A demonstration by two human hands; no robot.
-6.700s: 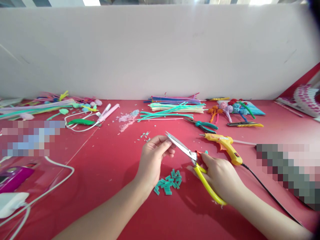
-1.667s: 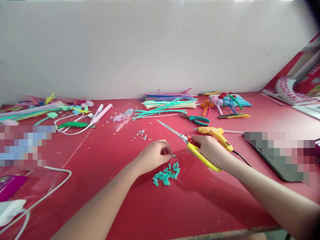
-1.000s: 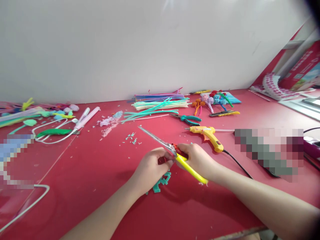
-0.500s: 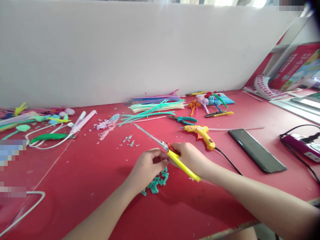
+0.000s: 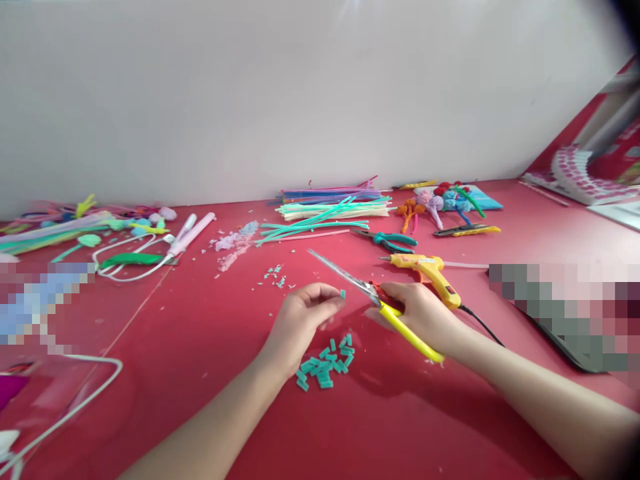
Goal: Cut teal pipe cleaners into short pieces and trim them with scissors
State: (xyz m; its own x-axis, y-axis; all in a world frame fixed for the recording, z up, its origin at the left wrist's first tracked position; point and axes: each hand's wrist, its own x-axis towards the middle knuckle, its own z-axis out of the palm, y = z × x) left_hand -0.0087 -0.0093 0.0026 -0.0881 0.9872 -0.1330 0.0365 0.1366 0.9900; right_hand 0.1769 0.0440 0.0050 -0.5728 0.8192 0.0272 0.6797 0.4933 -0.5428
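My left hand hovers over the red table, its fingertips pinched on a small teal piece. Just below it lies a heap of several short teal pieces. My right hand grips the yellow-handled scissors; their blades point up and to the left and look nearly closed, with the tip beyond my left hand. The teal piece is held just left of the scissors' pivot.
A yellow glue gun with a black cord lies behind my right hand, with teal pliers beyond it. Coloured pipe cleaners are stacked by the white wall. Finished pipe-cleaner flowers lie at right. White cables and more pipe cleaners lie at left.
My left hand has lifted from the heap with one teal piece in its fingertips. The scissors have stayed in my right hand, close by. The camera has swung slightly left.
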